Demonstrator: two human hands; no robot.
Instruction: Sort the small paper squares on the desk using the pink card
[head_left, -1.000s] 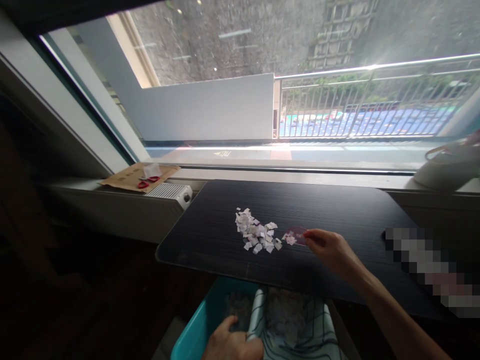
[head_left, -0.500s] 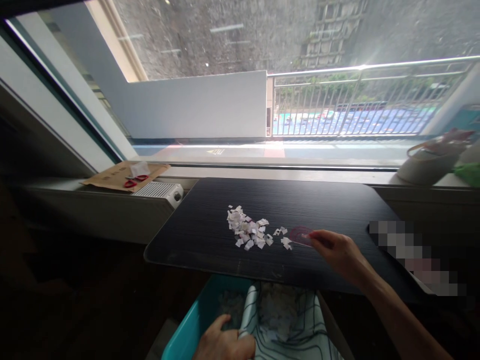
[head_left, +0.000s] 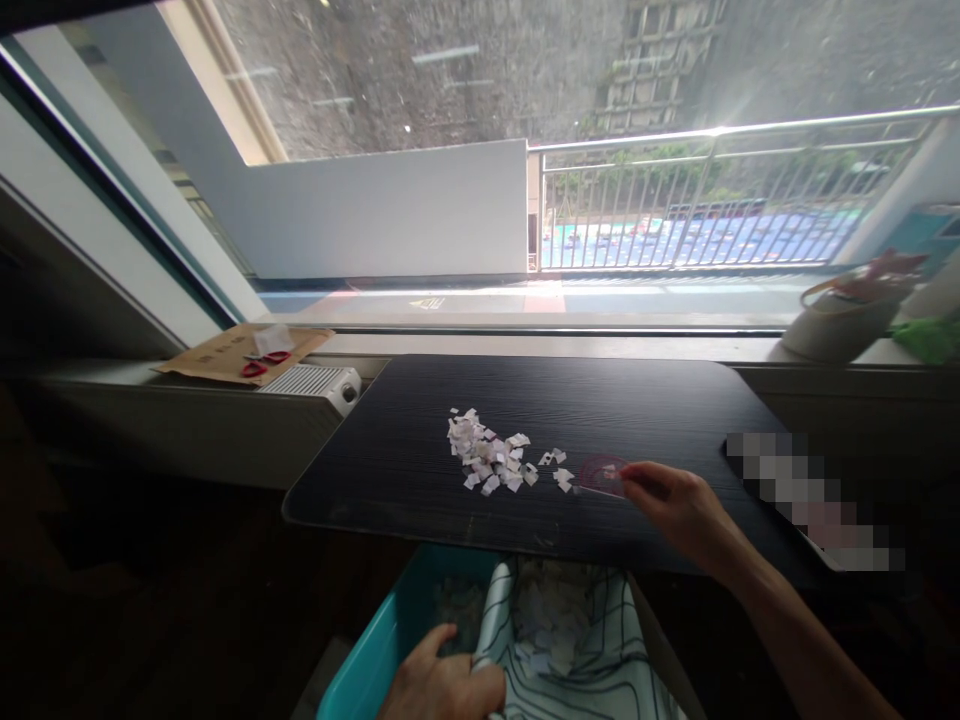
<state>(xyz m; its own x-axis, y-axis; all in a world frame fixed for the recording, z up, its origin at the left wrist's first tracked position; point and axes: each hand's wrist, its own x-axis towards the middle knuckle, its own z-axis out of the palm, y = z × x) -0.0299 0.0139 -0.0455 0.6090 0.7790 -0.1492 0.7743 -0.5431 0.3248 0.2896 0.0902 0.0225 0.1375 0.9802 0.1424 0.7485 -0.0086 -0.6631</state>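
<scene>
Paper scraps [head_left: 491, 458] on black table [head_left: 615, 400] beside windowsill [head_left: 465, 345]; our right hand [head_left: 671, 500] pinches pink protractor [head_left: 598, 470], our left hand [head_left: 446, 685] grips striped cloth [head_left: 600, 680].

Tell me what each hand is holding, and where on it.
Right hand: translucent pink protractor, pinched at its right end. Left hand: at the left edge of the striped cloth; whether it grips cannot be told.

Left hand [head_left: 442, 688] (bin [head_left: 379, 632] too) partly out-of-view
</scene>
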